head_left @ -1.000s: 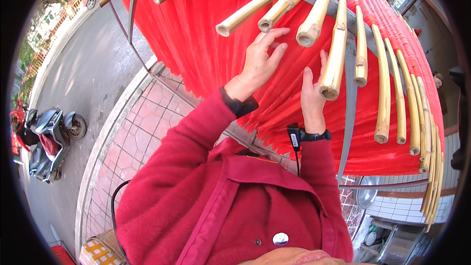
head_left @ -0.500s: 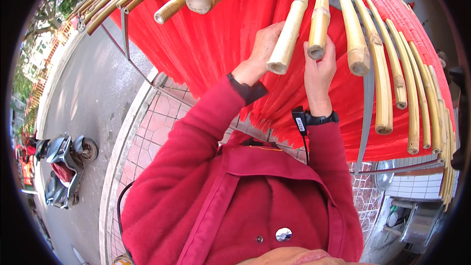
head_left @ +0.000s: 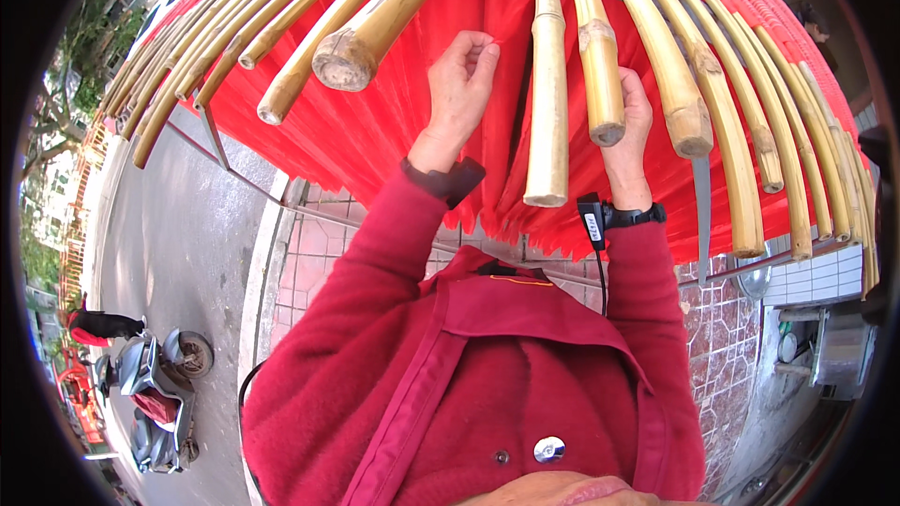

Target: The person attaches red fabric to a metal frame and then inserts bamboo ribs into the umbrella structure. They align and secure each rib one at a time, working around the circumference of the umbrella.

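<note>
Long strips of red sheet (head_left: 412,84) hang in close folds below a row of bamboo poles. My left hand (head_left: 459,94) is in front of these folds, with thumb and forefinger pinched on the red sheet. Between my two hands a bamboo pole (head_left: 547,103) points toward me. A second bamboo pole (head_left: 600,66) covers part of my right hand (head_left: 632,141). The fingers that show on that hand are curled; their tips and whatever they hold are hidden behind the pole. A dark gap parts the folds just right of my left hand.
More bamboo poles (head_left: 366,42) fan out on both sides, their cut ends toward me. A metal frame bar (head_left: 703,215) stands at the right. On the left, a scooter (head_left: 155,403) is parked on the road (head_left: 187,253), with a person beside it. Tiled paving (head_left: 323,244) lies below.
My left hand has come out from behind the pole and moved left, in full view. My right hand is slightly lower. The view has shifted, and a person now shows by the scooter.
</note>
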Available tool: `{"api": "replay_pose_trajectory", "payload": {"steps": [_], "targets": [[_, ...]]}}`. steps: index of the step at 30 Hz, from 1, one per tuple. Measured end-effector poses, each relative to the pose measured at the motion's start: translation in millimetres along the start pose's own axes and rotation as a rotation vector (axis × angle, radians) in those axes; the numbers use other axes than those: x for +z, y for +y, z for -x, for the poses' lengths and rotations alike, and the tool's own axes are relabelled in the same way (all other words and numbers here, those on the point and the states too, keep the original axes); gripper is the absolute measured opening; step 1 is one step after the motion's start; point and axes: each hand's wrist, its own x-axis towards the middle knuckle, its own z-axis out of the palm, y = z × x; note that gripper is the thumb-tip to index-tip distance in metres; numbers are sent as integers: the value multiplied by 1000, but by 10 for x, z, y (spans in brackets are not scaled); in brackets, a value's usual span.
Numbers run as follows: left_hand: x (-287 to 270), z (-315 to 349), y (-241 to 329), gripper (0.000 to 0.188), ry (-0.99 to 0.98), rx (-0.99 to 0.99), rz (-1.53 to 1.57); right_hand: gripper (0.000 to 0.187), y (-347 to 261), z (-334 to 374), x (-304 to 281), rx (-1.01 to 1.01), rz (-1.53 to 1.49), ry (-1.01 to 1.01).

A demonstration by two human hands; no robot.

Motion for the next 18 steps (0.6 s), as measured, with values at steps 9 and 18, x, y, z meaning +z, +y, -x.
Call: {"api": "replay_pose_trajectory", "payload": {"steps": [9, 18], "targets": [[-42, -8, -35, 15, -48, 79, -52, 21, 291, -171, -131, -56, 183, 166], [65, 139, 176, 20, -136, 83, 109, 22, -228, 240, 160, 23, 108, -28]]}}
